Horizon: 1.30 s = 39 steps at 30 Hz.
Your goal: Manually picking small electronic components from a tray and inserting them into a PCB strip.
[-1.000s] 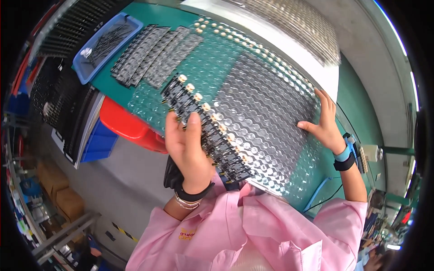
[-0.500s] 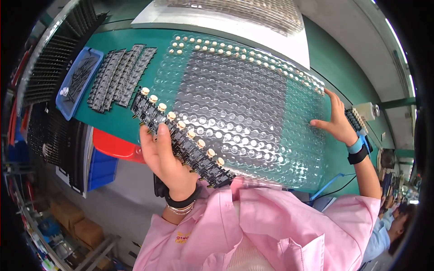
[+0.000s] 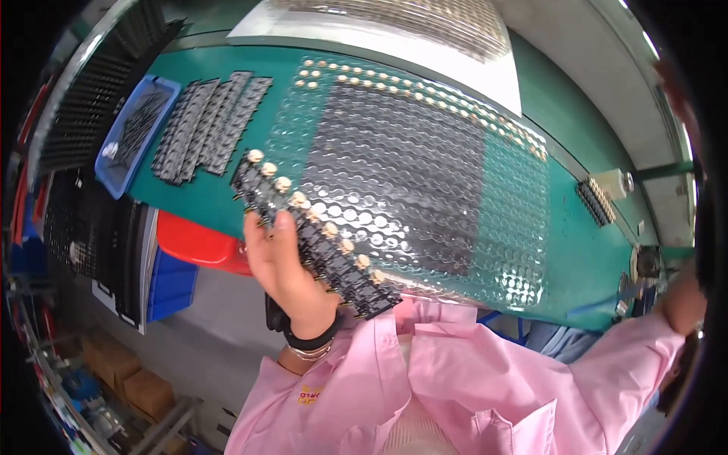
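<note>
My left hand (image 3: 284, 269) is closed around a long black circuit-board strip (image 3: 337, 265), thumb on top. Round cream-coloured parts (image 3: 283, 183) stand in a row along the strip's upper edge. It is held slanted over the near left corner of a clear plastic blister tray (image 3: 500, 197). Similar round cream parts (image 3: 394, 80) fill pockets in the tray's far rows; the other pockets show none. My right arm (image 3: 685, 302) reaches out to the far right, and a blurred patch at the picture's rim appears to be my right hand (image 3: 675, 87). Its fingers cannot be made out.
Several more board strips (image 3: 208, 125) lie left of the tray on the green table (image 3: 580, 265). Beside them is a blue bin (image 3: 114, 186) of thin dark pieces. A red stool (image 3: 193, 239) stands below the table edge. Stacked trays (image 3: 402, 19) rise at the back.
My right hand has left the tray's right edge and swung out to the far right rim. The left hand and its strip have shifted slightly right.
</note>
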### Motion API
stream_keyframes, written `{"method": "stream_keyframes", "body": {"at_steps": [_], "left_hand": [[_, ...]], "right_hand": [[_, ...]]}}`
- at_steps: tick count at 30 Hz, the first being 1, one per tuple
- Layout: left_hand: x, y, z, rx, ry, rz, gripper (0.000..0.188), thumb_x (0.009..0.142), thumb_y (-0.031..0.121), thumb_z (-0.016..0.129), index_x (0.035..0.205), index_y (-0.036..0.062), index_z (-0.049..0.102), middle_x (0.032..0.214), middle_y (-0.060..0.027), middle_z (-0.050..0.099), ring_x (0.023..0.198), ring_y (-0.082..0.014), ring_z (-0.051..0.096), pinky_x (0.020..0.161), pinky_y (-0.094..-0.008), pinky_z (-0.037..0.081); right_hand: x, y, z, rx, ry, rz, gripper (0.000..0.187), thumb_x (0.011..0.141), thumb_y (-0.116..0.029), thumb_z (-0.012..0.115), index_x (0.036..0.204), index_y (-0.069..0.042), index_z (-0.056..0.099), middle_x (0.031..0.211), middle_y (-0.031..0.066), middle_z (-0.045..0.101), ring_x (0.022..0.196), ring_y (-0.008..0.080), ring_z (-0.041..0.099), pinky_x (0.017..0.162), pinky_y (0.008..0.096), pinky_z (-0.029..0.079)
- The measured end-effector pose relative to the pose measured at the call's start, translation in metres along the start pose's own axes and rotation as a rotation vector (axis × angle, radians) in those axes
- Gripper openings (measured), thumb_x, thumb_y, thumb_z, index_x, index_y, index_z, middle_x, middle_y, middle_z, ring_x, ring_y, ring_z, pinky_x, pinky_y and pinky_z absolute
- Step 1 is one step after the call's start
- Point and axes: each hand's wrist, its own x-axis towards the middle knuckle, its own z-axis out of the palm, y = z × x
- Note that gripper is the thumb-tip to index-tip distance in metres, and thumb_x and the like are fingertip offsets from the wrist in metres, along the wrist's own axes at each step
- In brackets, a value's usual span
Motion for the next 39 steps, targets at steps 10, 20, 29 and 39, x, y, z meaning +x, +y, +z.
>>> {"method": "stream_keyframes", "body": {"at_steps": [10, 20, 29, 39], "left_hand": [[0.001, 0.004, -0.012, -0.064, 0.048, -0.045, 0.025, 0.084, 0.009, 0.05, 0.106, -0.0015, 0.041, 0.087, -0.0041, 0.053, 0.073, -0.0063, 0.048, 0.061, -0.02, 0.039], [0.013, 0.0, -0.016, -0.067, 0.029, -0.129, 0.028, 0.083, 0.009, 0.052, 0.107, -0.0008, 0.041, 0.077, 0.0006, 0.052, 0.063, -0.0013, 0.044, 0.054, -0.016, 0.034], [0.013, 0.005, -0.013, -0.043, 0.206, -0.024, 0.028, 0.083, 0.011, 0.053, 0.106, -0.0007, 0.042, 0.083, -0.002, 0.055, 0.067, -0.0028, 0.047, 0.056, -0.0175, 0.037], [0.008, 0.005, 0.002, -0.1, 0.155, 0.076, 0.021, 0.084, 0.011, 0.051, 0.101, 0.0006, 0.044, 0.086, -0.0034, 0.055, 0.07, -0.0048, 0.049, 0.06, -0.0194, 0.039]], "right_hand": [[0.153, 0.084, 0.196, 0.172, -0.051, -0.619, 0.015, 0.074, -0.007, 0.061, 0.089, -0.005, 0.062, 0.082, 0.0104, 0.058, 0.078, 0.025, 0.055, 0.071, 0.0313, 0.044], [0.156, 0.08, 0.205, 0.138, -0.009, -0.7, 0.013, 0.076, -0.007, 0.059, 0.087, -0.003, 0.055, 0.083, 0.0085, 0.054, 0.077, 0.0232, 0.052, 0.069, 0.0315, 0.043], [0.051, 0.041, 0.141, 1.054, -0.524, -0.232, 0.008, 0.08, 0.002, 0.053, 0.087, 0.001, 0.05, 0.087, 0.0049, 0.052, 0.078, 0.0081, 0.049, 0.07, 0.0232, 0.043], [-0.013, 0.03, 0.143, 1.631, -0.834, -0.02, 0.02, 0.07, 0.007, 0.064, 0.084, 0.004, 0.052, 0.083, 0.0126, 0.056, 0.078, 0.0146, 0.054, 0.068, 0.0249, 0.044]]}}
